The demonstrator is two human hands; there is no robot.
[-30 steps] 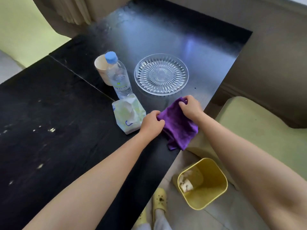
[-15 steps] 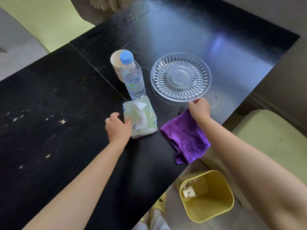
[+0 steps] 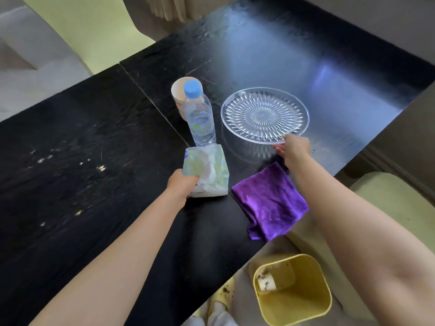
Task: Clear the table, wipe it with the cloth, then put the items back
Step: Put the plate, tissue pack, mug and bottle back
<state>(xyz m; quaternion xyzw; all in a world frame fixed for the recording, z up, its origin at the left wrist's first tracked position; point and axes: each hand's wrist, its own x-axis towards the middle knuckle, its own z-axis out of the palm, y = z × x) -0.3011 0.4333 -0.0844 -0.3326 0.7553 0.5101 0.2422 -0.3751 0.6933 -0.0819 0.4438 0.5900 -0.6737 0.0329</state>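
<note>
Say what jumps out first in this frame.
The purple cloth draped over the near edge of the black table. Then the clear glass plate, right hand gripping its near rim, and the left hand closed on the tissue pack.

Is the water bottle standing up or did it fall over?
Standing up. The water bottle sits upright on the table, blue cap on top.

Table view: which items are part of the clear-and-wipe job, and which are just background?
Job items:
tissue pack, gripped by left hand
glass plate, rim held by right hand
water bottle
paper cup
purple cloth
black table

Lying about:
yellow bin on the floor
pale green chair
</note>
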